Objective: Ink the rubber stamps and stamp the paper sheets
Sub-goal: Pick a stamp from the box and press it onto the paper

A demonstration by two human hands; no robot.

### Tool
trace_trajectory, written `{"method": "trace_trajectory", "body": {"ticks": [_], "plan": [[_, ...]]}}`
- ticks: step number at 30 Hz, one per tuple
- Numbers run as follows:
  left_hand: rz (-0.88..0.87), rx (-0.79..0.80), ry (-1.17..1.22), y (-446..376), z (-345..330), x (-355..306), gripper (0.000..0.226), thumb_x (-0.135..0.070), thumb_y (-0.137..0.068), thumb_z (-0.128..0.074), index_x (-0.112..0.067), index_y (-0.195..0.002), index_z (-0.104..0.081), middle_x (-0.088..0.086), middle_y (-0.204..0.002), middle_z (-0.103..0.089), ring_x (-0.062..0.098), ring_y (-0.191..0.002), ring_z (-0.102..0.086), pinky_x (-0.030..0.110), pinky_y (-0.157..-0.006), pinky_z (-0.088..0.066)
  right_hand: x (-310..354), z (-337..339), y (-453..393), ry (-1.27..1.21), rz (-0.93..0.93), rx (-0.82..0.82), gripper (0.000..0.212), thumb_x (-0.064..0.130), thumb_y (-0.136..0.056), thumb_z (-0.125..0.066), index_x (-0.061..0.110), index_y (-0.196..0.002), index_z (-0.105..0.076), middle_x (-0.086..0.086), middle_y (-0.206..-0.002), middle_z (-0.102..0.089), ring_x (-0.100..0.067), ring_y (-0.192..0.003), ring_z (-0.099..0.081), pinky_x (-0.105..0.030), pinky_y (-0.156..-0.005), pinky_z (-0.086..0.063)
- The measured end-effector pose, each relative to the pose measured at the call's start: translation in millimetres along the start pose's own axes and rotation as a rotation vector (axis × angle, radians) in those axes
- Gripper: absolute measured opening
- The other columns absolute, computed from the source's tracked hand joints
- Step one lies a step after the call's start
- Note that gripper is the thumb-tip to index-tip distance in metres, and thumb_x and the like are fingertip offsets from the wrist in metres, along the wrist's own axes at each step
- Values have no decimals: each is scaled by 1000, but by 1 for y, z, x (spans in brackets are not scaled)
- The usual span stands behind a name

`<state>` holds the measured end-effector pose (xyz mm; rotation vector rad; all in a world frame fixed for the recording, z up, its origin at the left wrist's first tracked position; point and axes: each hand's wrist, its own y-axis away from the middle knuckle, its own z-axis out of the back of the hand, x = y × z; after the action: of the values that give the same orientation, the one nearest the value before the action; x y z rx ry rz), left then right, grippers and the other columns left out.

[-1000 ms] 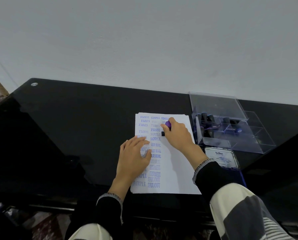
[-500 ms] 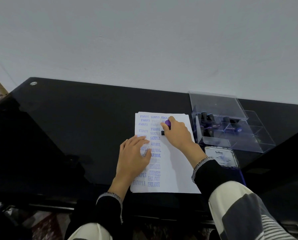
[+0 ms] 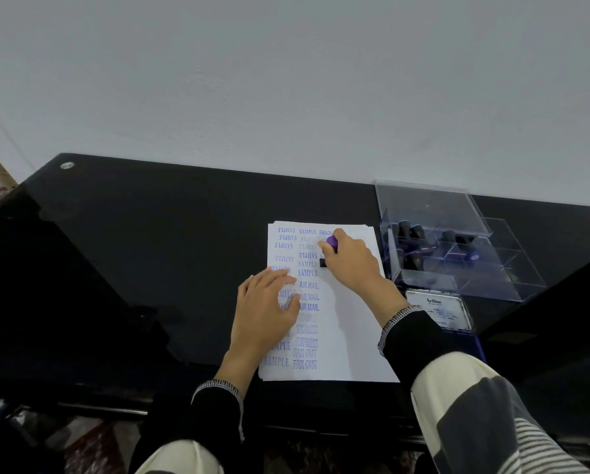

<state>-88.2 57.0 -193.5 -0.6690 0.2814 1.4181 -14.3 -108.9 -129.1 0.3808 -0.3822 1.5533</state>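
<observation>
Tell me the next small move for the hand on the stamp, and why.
Probably lift the stamp straight up. The right hand grips it with its black base down on the top sheet, while the left hand lies flat on the paper, so a straight lift should leave the print unsmeared.

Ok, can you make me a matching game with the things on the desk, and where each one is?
Things:
1. rubber stamp
2. left hand
3. ink pad tin
4. clear plastic box

Places:
A. resting flat on the paper sheets
B. at the back right of the desk, holding spare stamps
C. held in the right hand, pressed on the paper
D. just in front of the clear box

Pairs: 1-C, 2-A, 3-D, 4-B
</observation>
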Motion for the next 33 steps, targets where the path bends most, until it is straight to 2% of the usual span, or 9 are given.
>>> {"method": "trace_trajectory", "body": {"ticks": [3,6,11,14,17,23,30,33], "plan": [[-3,-5,0,0,-1,0,35,-42,-91,-59,-31,-124,-60,-15,-138,-51,5,-134,-37,28,-115,-12,1,0,0,1,-2,3,20,37,-100,-40,18,-95,-39,0,-80,-47,-10,-60,-40,-24,-49,-26],[-10,-16,1,0,-1,1,34,-41,-91,-59,-30,-123,-61,-14,-137,-53,6,-133,-38,30,-115,-15,1,-2,6,3,5,-26,20,38,-100,-40,19,-97,-38,0,-81,-48,-11,-62,-43,-25,-51,-28],[-5,-8,-3,0,0,-1,34,-42,-91,-58,-30,-123,-60,-14,-137,-52,5,-134,-37,31,-116,-15,0,-7,22,-9,37,-89,20,38,-100,-41,19,-96,-35,4,-81,-47,-5,-57,-38,-21,-48,-23],[-2,-7,-4,0,0,0,35,-42,-91,-59,-30,-124,-60,-14,-138,-52,5,-134,-38,31,-116,-14,1,-6,23,-12,38,-67,19,37,-101,-40,19,-99,-36,5,-82,-46,-5,-57,-38,-20,-48,-22],[-4,-5,2,0,0,0,35,-42,-91,-59,-31,-124,-60,-14,-137,-52,5,-134,-37,29,-115,-13,3,0,14,8,11,-30,23,38,-101,-40,15,-103,-41,1,-83,-47,-7,-59,-38,-22,-48,-23],[-12,-8,0,0,0,0,35,-43,-91,-58,-30,-124,-60,-14,-138,-52,5,-134,-37,28,-114,-12,5,6,-2,9,-23,50,22,38,-101,-38,16,-94,-38,-4,-87,-51,-20,-70,-46,-28,-55,-30],[-10,-8,4,0,1,0,34,-40,-91,-59,-30,-123,-60,-13,-137,-52,6,-134,-38,32,-115,-15,3,-3,16,17,9,-51,22,38,-101,-39,16,-102,-38,3,-81,-47,-7,-58,-39,-23,-48,-25],[-6,-2,3,0,1,-1,35,-41,-91,-59,-30,-124,-60,-14,-138,-52,5,-134,-37,31,-116,-15,2,-7,19,1,26,-85,23,39,-101,-39,16,-104,-40,4,-81,-47,-6,-57,-40,-22,-49,-27]]}}
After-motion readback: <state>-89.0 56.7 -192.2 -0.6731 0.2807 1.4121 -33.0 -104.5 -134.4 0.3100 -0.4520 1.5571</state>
